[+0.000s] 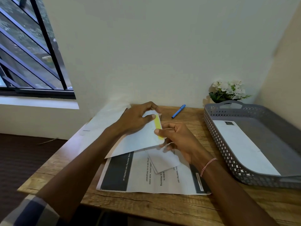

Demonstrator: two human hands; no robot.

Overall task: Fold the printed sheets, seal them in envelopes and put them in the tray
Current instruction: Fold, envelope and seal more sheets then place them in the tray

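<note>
Both hands hold a white envelope (138, 141) above the wooden table (146, 204). A yellow adhesive strip (158, 126) runs along its flap edge. My left hand (136, 119) grips the envelope's far end, thumb beside the strip. My right hand (175, 139) pinches the flap's near end at the strip. Under the hands lie printed sheets (143, 175) with dark bands and text, and a smaller folded sheet (162, 162) on top of them. The grey perforated tray (228, 159) stands at the right with one white envelope (241, 144) inside.
A blue pen (178, 111) lies near the wall behind the hands. A pot of white flowers (228, 91) stands behind the tray. More white envelopes (104, 121) are stacked at the table's left back. A barred window (29, 49) is at the left.
</note>
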